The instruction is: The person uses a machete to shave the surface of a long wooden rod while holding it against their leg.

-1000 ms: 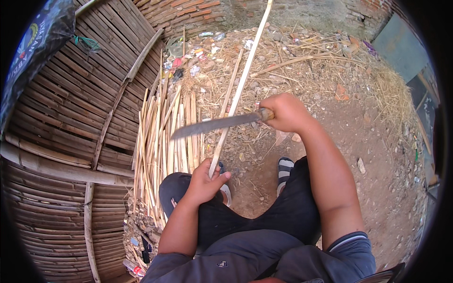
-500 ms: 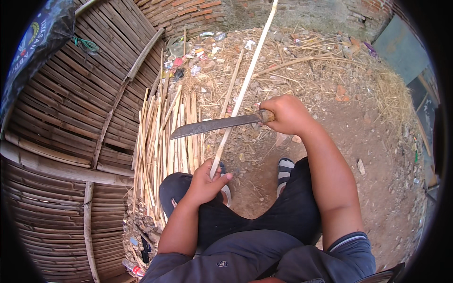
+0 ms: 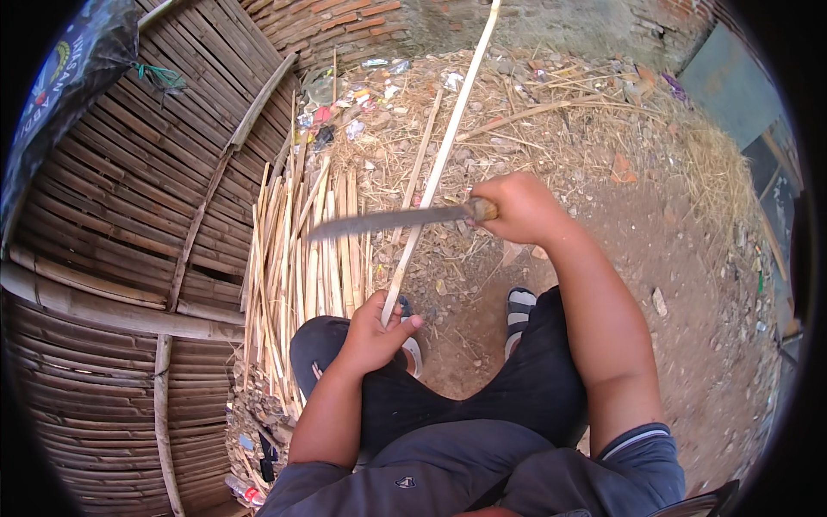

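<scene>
My left hand (image 3: 377, 334) is closed around the lower end of a long, pale bamboo strip (image 3: 450, 138). The strip slants up and away to the right, past the top of the picture. In my right hand (image 3: 519, 209) is the wooden handle of a machete (image 3: 388, 221), gripped in a fist. Its long dark blade points left and crosses over the strip above my left hand, slightly smeared by motion. Whether the edge touches the strip I cannot tell. My fingers hide part of the handle and the strip's near end.
Many split bamboo strips (image 3: 336, 250) lie in a pile at my left, beside a bamboo slat wall (image 3: 103, 189). A brick wall (image 3: 345, 21) closes the far side. Straw, stones and litter cover the dirt ground (image 3: 620, 284). Grey panels (image 3: 732, 86) lean at the right.
The machete blade has tilted a little and its tip has shifted slightly left and up. The right hand has moved slightly left; the left hand keeps its hold on the strip.
</scene>
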Demonstrator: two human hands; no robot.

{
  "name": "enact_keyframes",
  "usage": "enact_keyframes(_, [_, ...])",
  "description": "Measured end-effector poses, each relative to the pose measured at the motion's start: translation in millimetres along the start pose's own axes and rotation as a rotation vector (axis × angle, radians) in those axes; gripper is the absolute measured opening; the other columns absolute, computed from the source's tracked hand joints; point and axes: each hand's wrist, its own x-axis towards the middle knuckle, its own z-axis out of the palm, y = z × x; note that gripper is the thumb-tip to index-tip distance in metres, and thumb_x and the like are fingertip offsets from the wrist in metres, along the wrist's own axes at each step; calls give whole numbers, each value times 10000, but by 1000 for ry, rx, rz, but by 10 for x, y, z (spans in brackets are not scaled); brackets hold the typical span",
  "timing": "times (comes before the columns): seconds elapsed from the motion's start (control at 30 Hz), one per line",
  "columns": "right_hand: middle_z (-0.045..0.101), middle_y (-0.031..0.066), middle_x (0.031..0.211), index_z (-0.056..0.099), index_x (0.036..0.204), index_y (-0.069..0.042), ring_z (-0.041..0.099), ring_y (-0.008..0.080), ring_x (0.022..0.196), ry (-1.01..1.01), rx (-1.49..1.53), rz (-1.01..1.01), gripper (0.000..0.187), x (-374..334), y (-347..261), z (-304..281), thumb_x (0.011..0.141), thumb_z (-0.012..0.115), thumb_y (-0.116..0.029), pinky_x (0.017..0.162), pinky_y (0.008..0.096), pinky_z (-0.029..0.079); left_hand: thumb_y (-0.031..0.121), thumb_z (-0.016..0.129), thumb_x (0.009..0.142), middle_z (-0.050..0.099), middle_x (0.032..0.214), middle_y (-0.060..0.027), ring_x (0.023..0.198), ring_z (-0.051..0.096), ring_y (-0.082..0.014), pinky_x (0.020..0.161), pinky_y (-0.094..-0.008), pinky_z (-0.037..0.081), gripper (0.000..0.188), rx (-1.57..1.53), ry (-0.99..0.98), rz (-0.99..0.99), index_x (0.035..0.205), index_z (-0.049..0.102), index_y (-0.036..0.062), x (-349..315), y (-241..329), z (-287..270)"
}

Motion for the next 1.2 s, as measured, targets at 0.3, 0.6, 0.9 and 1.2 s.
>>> enact_keyframes(0.3, [738,182,915,745,1066,-96,719,383,897,61,16,282,394,31,278,-59,852,837,-415,795,494,566,110,815,928,509,888,73,768,464,-21,665,-204,407,279,78,35,-10,1058,573,63,7,22,24])
enact_keyframes(0.6, [732,148,881,730,986,-99,710,380,848,67,28,38,272,-2,124,28,816,835,-284,745,486,548,135,831,923,517,914,56,773,475,-31,663,-207,418,298,119,21,-23,1048,571,60,21,-67,-35])
enact_keyframes(0.9, [751,150,902,760,1028,-134,729,370,886,16,29,209,276,38,179,-12,824,828,-306,786,487,570,124,809,938,481,779,80,698,440,-18,621,-204,384,271,39,47,24,1010,551,82,10,45,37])
enact_keyframes(1.2, [744,196,927,751,1118,-94,724,389,879,85,27,241,402,-12,340,-113,844,848,-373,783,478,561,175,853,913,538,898,46,804,521,-54,698,-232,474,323,108,52,-64,1044,588,45,21,-11,50])
